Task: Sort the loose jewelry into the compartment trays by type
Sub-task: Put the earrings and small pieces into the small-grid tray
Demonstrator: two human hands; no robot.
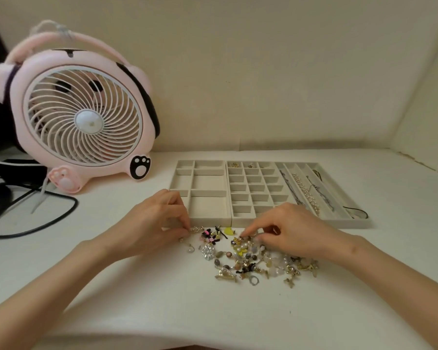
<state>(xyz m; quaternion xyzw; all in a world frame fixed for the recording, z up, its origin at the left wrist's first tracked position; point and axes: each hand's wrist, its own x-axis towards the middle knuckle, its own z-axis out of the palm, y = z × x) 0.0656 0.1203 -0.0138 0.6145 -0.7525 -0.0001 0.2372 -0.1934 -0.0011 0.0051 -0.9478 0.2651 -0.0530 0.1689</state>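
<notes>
Both my hands are down at the jewelry pile point(253, 256), which sits lower centre of the frame on the white tabletop point(137, 286), just in front of the trays. My left hand point(152, 223) is curled nearly closed, thumb & forefinger pinching a small silvery chain-like piece point(196, 229) at the pile's left edge. My right hand point(288, 231) is also curled, fingertips point(245, 232) pressed down into the top of the pile on something gold-ish; can't tell if I've actually got hold of a piece or am just nudging it. Trays sit side by side, touching, centre-right of the frame: the left tray point(182, 183) w/ big compartments looks bare, the middle tray point(228, 193) w/ small squares has a few tiny pieces in its top row, and the right tray point(359, 222) w/ long slots already holds chains & a pearl strand. Most of the pile's still unsorted, so I'd say early on. Handling-wise: everything's tiny & light, hard metal and smooth beads that'll likely roll or slip, plus hooks & clasps that'll prob snag neighbours, so lifting one may drag others along. Best to pinch each by its solid body or post, not a dangling bit, and lift slowly to shake off hangers-on. Chains are limp, so take them near the middle or by the clasp. Pink fan point(84, 114) at upper left is well apart from it all.
</notes>
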